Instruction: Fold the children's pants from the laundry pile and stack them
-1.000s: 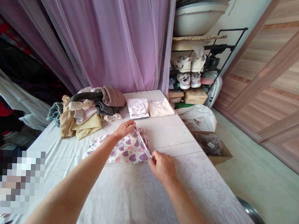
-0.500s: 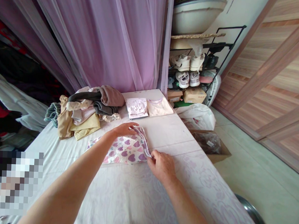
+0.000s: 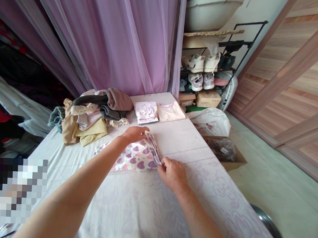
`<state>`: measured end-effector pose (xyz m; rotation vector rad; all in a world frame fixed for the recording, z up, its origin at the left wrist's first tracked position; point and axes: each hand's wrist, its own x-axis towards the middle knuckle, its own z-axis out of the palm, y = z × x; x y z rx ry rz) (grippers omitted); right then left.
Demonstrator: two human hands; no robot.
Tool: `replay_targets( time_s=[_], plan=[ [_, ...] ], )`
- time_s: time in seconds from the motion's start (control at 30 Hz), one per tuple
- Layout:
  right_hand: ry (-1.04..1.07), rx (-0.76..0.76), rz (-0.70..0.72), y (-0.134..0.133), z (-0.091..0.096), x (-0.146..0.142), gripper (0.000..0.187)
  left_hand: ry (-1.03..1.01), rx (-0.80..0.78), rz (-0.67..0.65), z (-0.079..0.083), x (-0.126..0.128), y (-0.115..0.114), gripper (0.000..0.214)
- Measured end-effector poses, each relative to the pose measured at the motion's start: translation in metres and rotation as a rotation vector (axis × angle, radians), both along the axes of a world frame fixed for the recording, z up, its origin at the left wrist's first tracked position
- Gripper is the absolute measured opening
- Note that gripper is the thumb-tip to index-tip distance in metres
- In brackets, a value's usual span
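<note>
A white garment printed with pink and purple hearts (image 3: 133, 158) lies folded flat on a bed with a pale lilac-patterned sheet (image 3: 133, 212), in the middle of the bed's width. A narrow lilac-edged band of the same garment (image 3: 153, 147) runs diagonally along its right side.

The left hand (image 3: 134, 134) is open, with its fingers extended and close together. It lies across the garment's far edge, and the fingertips are just beside the top of the band. The right hand (image 3: 172, 174) is curled, its fingers pinching the lower end of the band at the garment's near right corner.

Beyond the garment, towards the far left of the bed, sits a loose heap of folded tan, yellow, grey and mauve clothes (image 3: 90, 117). At the far edge lie a folded pale pink printed garment (image 3: 146, 112) and, touching it, a folded peach top with a lilac collar (image 3: 170, 111).

Past the bed's right edge, a white plastic bag (image 3: 211, 121) and an open cardboard box (image 3: 237, 157) sit by a black metal rack of white sneakers (image 3: 203, 63).
</note>
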<state>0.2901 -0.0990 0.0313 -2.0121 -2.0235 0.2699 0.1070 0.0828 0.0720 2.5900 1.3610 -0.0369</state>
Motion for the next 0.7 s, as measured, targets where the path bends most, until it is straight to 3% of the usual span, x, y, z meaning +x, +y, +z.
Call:
replay_targets(
  time_s=[0.1,0.23,0.43,0.7],
  plan=[
    [0.011,0.010,0.004,0.000,-0.001,0.000,0.015,0.130,0.113,-0.124,0.006,0.008,-0.007,0.037],
    [0.014,0.013,0.007,-0.001,-0.001,-0.001,0.013,0.253,0.077,-0.204,0.011,0.017,-0.010,0.030],
    [0.016,-0.011,0.016,-0.001,0.001,0.000,0.013,0.334,0.040,-0.205,0.011,0.023,-0.003,0.041],
    [0.050,-0.052,-0.029,-0.001,0.004,-0.001,0.012,0.384,0.050,-0.161,0.024,0.024,0.001,0.028]
  ],
)
